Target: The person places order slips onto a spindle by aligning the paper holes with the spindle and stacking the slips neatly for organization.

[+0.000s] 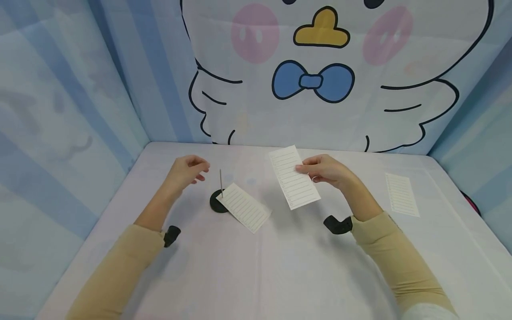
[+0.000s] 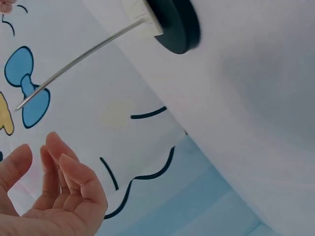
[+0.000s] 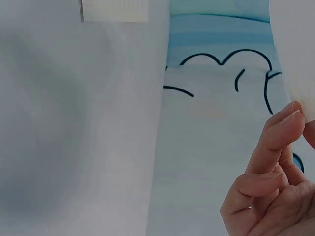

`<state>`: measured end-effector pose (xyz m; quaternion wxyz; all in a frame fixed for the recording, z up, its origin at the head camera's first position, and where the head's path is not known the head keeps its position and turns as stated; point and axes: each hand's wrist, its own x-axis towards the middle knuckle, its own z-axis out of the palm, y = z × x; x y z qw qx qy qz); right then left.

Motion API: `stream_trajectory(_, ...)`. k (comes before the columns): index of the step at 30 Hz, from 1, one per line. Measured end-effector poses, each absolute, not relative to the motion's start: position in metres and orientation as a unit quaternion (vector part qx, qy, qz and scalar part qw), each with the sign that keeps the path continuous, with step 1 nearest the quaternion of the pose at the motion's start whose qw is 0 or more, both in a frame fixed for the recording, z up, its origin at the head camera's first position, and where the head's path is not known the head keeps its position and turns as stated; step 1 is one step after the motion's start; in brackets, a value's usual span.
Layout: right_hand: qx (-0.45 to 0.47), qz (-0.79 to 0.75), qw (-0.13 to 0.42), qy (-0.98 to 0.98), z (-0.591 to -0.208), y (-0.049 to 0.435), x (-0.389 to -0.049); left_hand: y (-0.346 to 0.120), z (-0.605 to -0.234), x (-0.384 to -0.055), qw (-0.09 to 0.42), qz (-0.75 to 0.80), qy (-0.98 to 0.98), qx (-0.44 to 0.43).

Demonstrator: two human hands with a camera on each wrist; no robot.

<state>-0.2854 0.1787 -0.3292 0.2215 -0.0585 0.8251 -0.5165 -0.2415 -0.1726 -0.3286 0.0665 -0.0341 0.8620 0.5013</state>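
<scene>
My right hand (image 1: 326, 170) pinches a lined paper slip (image 1: 294, 182) by its right edge, above the table. In the right wrist view, thumb and fingertips meet at the edge of this slip (image 3: 298, 49). A bill spike stands left of centre, its thin metal rod (image 2: 74, 64) rising from a round black base (image 1: 215, 203). Another lined slip (image 1: 246, 209) lies over that base, and the rod seems to pass through its corner. Just left of the rod hovers my left hand (image 1: 187, 172), fingers loosely bent, holding nothing.
At the table's right side lies a third lined slip (image 1: 402, 194). A printed cloth (image 1: 312, 120) with a cartoon figure hangs behind the table (image 1: 240, 275), and blue curtains (image 1: 60, 111) close off both sides.
</scene>
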Motion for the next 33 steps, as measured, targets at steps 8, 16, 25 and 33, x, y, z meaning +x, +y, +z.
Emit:
stream_trajectory(8,-0.118,-0.511,0.243,0.816,-0.324,0.153,-0.276,-0.15,-0.314,-0.223,-0.004,0.521,0.854,0.02)
stream_trajectory(16,-0.147,-0.505,0.266,0.808,-0.319,0.135,-0.265,-0.131,-0.315,-0.214,0.034,0.525,0.848,0.062)
stream_trajectory(25,-0.182,-0.495,0.289,0.799,-0.318,0.125,-0.256,-0.121,-0.318,-0.21,0.069,0.52,0.847,0.081)
stream_trajectory(33,-0.19,-0.495,0.295,0.795,-0.32,0.123,-0.255,-0.118,-0.319,-0.209,0.084,0.502,0.858,0.073)
